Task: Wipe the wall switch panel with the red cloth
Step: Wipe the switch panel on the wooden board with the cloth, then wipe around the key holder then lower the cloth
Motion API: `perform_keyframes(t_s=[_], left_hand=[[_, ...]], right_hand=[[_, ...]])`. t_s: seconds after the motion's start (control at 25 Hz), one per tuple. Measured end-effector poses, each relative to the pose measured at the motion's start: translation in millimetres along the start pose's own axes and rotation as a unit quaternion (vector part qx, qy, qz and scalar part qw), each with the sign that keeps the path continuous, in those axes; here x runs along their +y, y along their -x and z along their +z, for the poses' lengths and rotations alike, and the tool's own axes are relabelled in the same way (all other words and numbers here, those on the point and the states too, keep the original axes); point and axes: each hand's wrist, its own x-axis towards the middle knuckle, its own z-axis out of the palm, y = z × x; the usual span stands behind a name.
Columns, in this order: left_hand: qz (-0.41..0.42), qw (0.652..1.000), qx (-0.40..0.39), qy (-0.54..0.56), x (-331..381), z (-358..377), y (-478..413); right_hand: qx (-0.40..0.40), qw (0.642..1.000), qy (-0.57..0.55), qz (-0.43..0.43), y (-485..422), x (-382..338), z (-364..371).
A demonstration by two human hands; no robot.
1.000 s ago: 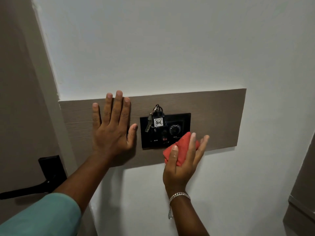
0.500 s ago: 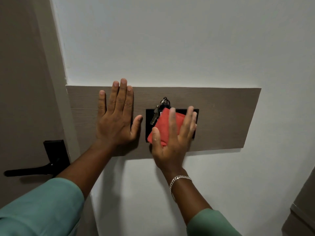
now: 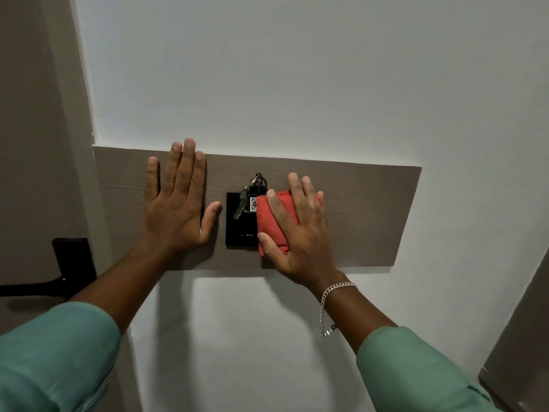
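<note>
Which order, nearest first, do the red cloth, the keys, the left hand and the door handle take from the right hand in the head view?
1. red cloth, pressed under the right hand.
2. keys, just left, hanging over the switch panel.
3. left hand, farther left, flat on the brown board.
4. door handle, far left and lower.

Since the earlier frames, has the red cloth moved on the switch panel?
Yes. The red cloth, pressed by the right hand, rose from the switch panel's lower right corner and now covers its right half.
</note>
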Motion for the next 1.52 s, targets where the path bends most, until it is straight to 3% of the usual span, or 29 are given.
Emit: perform_keyframes(t_s=[0.12, 0.2, 0.32, 0.4, 0.44, 0.6, 0.68, 0.76, 0.84, 0.92, 1.0, 1.04, 1.08, 1.24, 1.4, 1.44, 1.52], left_hand=[[-0.042, 0.997, -0.02, 0.063, 9, -12, 2], [-0.076, 0.985, -0.023, 0.155, 27, -24, -2], [-0.018, 0.943, 0.065, 0.326, 80, -46, -3], [-0.027, 0.887, 0.111, 0.448, 119, -61, -8], [-0.073, 0.851, 0.108, 0.508, 137, -69, -10], [-0.316, 0.661, -0.01, 0.68, 183, -85, -19], [-0.344, 0.593, -0.065, 0.725, 200, -83, -26], [-0.341, 0.549, -0.105, 0.756, 218, -78, -28], [-0.337, 0.507, -0.129, 0.782, 248, -73, -27], [-0.344, 0.479, -0.149, 0.794, 284, -65, -25], [-0.358, 0.459, -0.18, 0.793, 336, -53, -19], [-0.368, 0.45, -0.194, 0.79, 359, -45, -15], [-0.377, 0.442, -0.21, 0.787, 386, -35, -9], [-0.419, 0.423, -0.298, 0.746, 503, 11, 28], [-0.445, 0.285, -0.488, 0.695, 624, 44, 89], [-0.443, 0.263, -0.517, 0.683, 651, 49, 105], [-0.449, 0.258, -0.55, 0.655, 694, 53, 136]], right_hand=[[-0.029, 0.998, 0.005, -0.051, 8, 16, -11], [-0.028, 0.999, -0.017, -0.028, 10, 20, -17], [0.044, 0.995, -0.09, 0.002, 7, 16, -20], [0.101, 0.986, -0.129, 0.01, 4, 15, -25], [0.112, 0.983, -0.143, 0.018, 3, 15, -29], [0.071, 0.983, -0.161, 0.048, 26, 25, -41], [0.057, 0.98, -0.173, 0.078, 41, 40, -56], [0.034, 0.971, -0.18, 0.152, 60, 56, -74], [0.03, 0.925, -0.247, 0.287, 89, 74, -94], [0.042, 0.808, -0.371, 0.456, 121, 93, -115], [0.044, 0.657, -0.477, 0.581, 159, 126, -138], [0.045, 0.609, -0.499, 0.615, 177, 143, -149], [0.049, 0.59, -0.501, 0.632, 196, 164, -161], [0.053, 0.613, -0.398, 0.68, 276, 247, -198], [-0.047, 0.642, -0.292, 0.707, 368, 327, -234], [-0.074, 0.646, -0.264, 0.712, 392, 343, -243], [-0.115, 0.66, -0.186, 0.718, 433, 367, -256]])
